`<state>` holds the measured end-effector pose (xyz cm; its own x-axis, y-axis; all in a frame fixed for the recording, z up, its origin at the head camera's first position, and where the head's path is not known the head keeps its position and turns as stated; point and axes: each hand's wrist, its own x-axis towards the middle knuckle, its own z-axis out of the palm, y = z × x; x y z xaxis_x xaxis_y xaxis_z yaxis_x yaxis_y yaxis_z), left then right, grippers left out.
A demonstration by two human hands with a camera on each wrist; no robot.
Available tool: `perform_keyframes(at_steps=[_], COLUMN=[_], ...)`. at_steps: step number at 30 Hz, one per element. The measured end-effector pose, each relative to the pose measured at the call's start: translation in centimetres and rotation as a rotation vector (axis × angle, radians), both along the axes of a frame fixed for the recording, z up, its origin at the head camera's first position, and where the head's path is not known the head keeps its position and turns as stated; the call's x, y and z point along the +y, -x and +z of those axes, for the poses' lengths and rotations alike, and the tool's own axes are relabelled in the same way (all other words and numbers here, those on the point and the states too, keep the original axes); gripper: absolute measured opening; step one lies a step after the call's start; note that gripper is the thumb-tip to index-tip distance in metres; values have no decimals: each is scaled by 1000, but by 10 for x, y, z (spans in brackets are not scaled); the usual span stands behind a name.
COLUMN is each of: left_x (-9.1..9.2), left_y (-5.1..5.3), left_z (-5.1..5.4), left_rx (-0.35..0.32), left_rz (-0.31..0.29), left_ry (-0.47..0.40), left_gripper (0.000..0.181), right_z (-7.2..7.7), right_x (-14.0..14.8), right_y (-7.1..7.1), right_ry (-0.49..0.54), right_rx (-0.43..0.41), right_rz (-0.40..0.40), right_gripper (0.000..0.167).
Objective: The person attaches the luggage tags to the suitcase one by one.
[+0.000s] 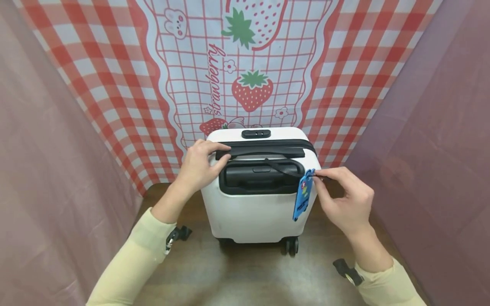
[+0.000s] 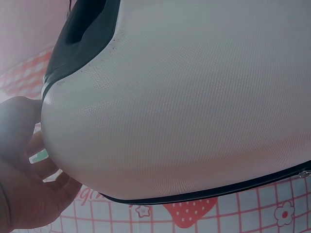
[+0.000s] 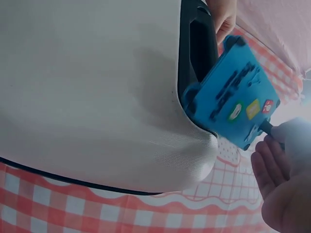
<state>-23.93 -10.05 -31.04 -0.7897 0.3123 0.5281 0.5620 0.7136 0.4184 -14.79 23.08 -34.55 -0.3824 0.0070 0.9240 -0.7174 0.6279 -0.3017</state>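
Note:
A white suitcase (image 1: 254,216) stands upright, its black top handle (image 1: 264,151) lying across the top. My left hand (image 1: 200,163) pinches the left end of that handle between thumb and fingers; in the left wrist view the hand (image 2: 29,170) is beside the suitcase corner. At the right, my right hand (image 1: 346,197) pinches a black strap at the top of a blue luggage tag (image 1: 302,197). The strap (image 1: 283,169) runs from the tag to the handle. In the right wrist view the tag (image 3: 238,94) hangs between the suitcase and my right hand (image 3: 286,179).
A wooden surface (image 1: 245,280) lies under the suitcase. Behind it hangs a red-and-white checked cloth with strawberries (image 1: 252,91). Pinkish curtains (image 1: 49,170) flank both sides. A combination lock (image 1: 256,134) is on the suitcase's far edge, and a caster wheel (image 1: 292,245) shows below.

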Motion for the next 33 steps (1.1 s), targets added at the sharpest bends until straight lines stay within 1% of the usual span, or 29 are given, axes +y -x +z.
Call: perform_keyframes(at_steps=[4, 12, 17, 22, 25, 28, 31, 33], left_x=[0, 2, 4, 2, 1, 0, 0, 0], left_y=[0, 1, 3, 5, 6, 6, 8, 13], left_z=[0, 0, 0, 3, 6, 12, 22, 30], left_rx=[-7, -34, -28, -21, -31, -58, -107, -136], left_rz=[0, -11, -22, -37, -43, -50, -60, -61], left_ry=[-1, 3, 16, 37, 52, 70, 95, 130], left_gripper=[26, 27, 28, 28, 28, 27, 25, 24], right_z=[5, 14, 20, 26, 30, 34, 38, 41], right_x=[1, -2, -7, -15, -21, -28, -35, -39], right_y=[3, 12, 18, 23, 27, 30, 34, 36], right_ry=[-40, -77, -119, -212, -278, -327, -351, -369], right_rx=[-71, -181, -192, -171, -161, -174, -209, -235], right_rz=[-38, -93, -103, -95, -82, -66, -48, -44], right_gripper=[22, 22, 25, 26, 23, 20, 19, 18])
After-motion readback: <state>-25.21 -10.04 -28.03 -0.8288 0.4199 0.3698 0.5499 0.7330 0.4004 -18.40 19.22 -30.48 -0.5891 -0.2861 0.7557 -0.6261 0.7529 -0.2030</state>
